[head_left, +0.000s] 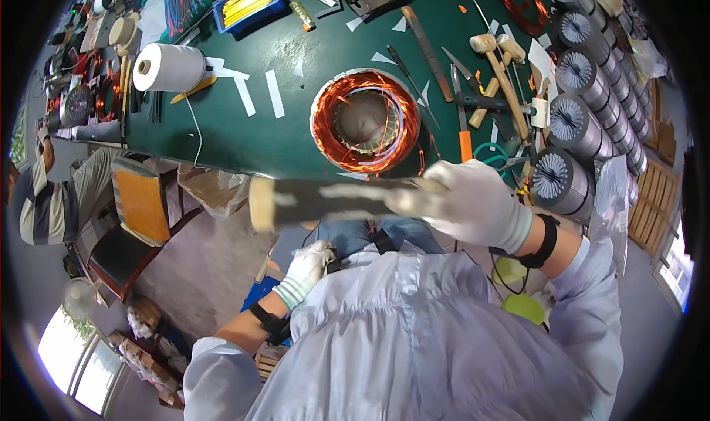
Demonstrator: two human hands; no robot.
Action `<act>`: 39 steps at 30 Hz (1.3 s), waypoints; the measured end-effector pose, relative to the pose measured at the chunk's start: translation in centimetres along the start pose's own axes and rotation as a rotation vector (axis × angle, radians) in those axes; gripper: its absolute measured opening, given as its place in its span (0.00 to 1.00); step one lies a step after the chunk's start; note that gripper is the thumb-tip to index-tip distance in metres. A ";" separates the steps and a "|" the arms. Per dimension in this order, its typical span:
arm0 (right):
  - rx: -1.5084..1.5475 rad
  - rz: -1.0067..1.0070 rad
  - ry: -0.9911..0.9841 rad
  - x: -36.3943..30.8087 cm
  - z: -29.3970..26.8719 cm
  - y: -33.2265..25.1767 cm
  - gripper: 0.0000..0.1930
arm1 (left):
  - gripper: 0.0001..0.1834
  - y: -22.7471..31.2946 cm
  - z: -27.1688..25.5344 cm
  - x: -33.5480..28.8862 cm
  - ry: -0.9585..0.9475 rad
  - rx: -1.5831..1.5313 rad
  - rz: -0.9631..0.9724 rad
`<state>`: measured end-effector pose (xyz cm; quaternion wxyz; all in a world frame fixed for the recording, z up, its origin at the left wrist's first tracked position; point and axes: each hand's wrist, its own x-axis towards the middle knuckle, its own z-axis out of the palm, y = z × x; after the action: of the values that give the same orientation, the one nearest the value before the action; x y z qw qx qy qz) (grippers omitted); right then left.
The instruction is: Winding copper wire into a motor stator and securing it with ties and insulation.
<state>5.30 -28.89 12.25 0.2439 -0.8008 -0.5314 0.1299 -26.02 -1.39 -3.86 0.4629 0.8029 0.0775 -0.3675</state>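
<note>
My gloved right hand [470,203] is closed around one end of a thick dark stick [318,201] with a pale wooden end. The stick is level, slightly blurred, and held in front of the table's near edge. Beyond it a motor stator [323,99] stands on the table, ringed with copper windings and hollow in the middle; nothing touches it. Low by my lap is my gloved left hand [314,262], its fingers curled in beside something small and dark that I cannot make out.
On the green table [244,136] lie a thread cone [174,68], a blue box [248,7] of yellow strips, wooden mallets [503,81], an orange-handled tool [465,146] and paper slips. Wire spools [566,118] are stacked at right. An orange-backed chair [140,206] and another person [48,203] are at left.
</note>
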 end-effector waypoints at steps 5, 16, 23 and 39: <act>-0.100 0.198 0.024 -0.9 1.7 3.9 0.33 | 0.12 3.8 -2.1 -0.6 -0.059 -0.289 0.019; 0.085 0.373 0.163 -0.3 -0.7 7.7 0.30 | 0.17 5.8 1.0 9.2 -0.233 -0.107 0.365; -0.077 0.293 -0.110 6.5 -3.3 9.3 0.33 | 0.18 -0.2 16.9 16.8 -0.709 -0.203 0.476; -0.005 0.160 -0.661 6.7 -2.4 6.3 0.15 | 0.10 -7.6 5.9 14.7 -0.139 -1.091 -0.388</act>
<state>14.09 -25.37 11.32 0.0458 -0.7552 -0.5174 0.3998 -22.00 -5.05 -20.58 0.7376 0.3937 0.3708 -0.4043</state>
